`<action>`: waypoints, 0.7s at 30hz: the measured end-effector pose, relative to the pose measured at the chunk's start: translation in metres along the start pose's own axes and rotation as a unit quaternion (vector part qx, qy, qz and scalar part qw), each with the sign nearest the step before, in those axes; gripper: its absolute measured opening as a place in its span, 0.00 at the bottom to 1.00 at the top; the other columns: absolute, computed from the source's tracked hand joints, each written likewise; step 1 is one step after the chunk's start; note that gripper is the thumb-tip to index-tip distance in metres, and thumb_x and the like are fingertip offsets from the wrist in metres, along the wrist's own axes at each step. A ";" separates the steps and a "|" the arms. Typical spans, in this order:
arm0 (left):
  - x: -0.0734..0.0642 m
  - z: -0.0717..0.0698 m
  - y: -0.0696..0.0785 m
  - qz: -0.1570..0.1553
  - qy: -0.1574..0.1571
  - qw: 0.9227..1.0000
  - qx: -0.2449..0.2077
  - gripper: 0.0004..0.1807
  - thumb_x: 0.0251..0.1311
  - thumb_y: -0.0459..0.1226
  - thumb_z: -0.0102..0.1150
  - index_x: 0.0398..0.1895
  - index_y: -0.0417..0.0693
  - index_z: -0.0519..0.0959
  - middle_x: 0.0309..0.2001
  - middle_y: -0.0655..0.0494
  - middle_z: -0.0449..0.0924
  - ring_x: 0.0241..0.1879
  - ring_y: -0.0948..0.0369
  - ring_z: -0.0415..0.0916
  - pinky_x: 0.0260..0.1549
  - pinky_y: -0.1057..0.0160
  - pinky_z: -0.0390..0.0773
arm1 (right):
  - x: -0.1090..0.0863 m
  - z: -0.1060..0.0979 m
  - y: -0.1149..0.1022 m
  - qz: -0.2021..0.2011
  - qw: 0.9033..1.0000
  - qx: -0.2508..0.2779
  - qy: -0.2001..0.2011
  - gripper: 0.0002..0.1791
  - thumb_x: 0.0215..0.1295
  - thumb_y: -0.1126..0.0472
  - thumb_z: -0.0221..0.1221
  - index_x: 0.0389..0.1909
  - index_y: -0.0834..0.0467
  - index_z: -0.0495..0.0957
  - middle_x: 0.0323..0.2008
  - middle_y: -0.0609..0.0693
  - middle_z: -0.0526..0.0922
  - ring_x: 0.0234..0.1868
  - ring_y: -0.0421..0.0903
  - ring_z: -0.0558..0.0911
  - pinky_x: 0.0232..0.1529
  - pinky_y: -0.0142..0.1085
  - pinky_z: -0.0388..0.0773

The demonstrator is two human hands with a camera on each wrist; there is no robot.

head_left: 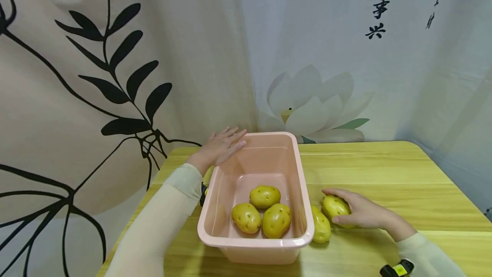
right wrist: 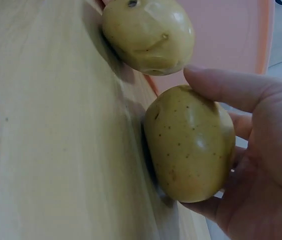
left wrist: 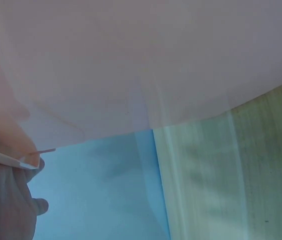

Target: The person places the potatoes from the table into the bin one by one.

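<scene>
A pink plastic basin (head_left: 255, 242) stands on the wooden table, with three yellow potatoes (head_left: 276, 220) lying together on its floor. At the basin's back left corner my left hand (head_left: 220, 148) rests on the rim, its fingers extended. To the right of the basin, my right hand (head_left: 367, 210) holds a potato (head_left: 333, 207), thumb on the near side and fingers round the far side. Another potato (head_left: 321, 226) lies on the table between that one and the basin wall. In the right wrist view, the held potato (right wrist: 188, 147) is close to the tabletop; whether it touches is unclear.
The wooden table (head_left: 384, 170) extends to the right of the basin. Behind it hangs a pale curtain (head_left: 200, 54) with dark leaf prints and a lotus. The basin's outer wall (left wrist: 131, 65) fills much of the left wrist view.
</scene>
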State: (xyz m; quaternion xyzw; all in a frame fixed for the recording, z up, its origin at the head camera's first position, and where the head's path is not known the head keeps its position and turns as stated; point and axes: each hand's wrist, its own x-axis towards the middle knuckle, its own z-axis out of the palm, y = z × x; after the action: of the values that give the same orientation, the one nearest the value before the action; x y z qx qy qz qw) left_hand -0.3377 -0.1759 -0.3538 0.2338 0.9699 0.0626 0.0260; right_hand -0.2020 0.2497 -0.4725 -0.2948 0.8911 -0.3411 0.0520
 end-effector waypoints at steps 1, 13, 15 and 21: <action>0.000 0.000 0.000 0.000 0.000 1.000 0.000 0.37 0.65 0.69 0.17 0.76 0.73 0.45 0.77 0.57 0.42 0.75 0.50 0.34 0.67 0.37 0.35 | 0.000 0.000 0.000 0.002 1.000 -0.002 -0.001 0.40 0.58 0.46 0.66 0.69 0.55 0.64 0.65 0.50 0.70 0.63 0.53 0.69 0.61 0.37 0.67; 0.002 0.003 -0.001 -0.010 0.003 1.000 -0.010 0.37 0.64 0.70 0.16 0.75 0.75 0.44 0.77 0.60 0.42 0.75 0.53 0.33 0.68 0.39 0.34 | 0.006 -0.004 0.003 -0.005 1.000 -0.009 -0.006 0.40 0.57 0.50 0.68 0.68 0.60 0.65 0.63 0.53 0.72 0.60 0.53 0.71 0.58 0.35 0.68; 0.002 0.003 0.000 -0.012 0.002 1.000 -0.009 0.37 0.64 0.70 0.16 0.75 0.76 0.44 0.77 0.60 0.41 0.75 0.53 0.33 0.68 0.39 0.33 | 0.008 -0.006 0.005 -0.002 1.000 -0.012 -0.012 0.40 0.57 0.50 0.68 0.68 0.60 0.65 0.63 0.54 0.72 0.60 0.52 0.72 0.56 0.36 0.70; 0.001 0.002 0.000 -0.012 0.000 1.000 -0.012 0.37 0.64 0.70 0.17 0.75 0.75 0.44 0.77 0.60 0.41 0.75 0.53 0.33 0.68 0.39 0.33 | 0.012 -0.014 0.007 0.020 0.999 -0.006 -0.029 0.42 0.56 0.49 0.68 0.68 0.61 0.64 0.62 0.56 0.72 0.56 0.51 0.73 0.52 0.37 0.72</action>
State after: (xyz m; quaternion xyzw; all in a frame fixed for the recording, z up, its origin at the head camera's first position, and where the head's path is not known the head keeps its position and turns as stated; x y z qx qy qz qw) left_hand -0.3380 -0.1751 -0.3554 0.2216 0.9719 0.0742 0.0293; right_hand -0.2192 0.2554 -0.4654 -0.2873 0.8967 -0.3263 0.0829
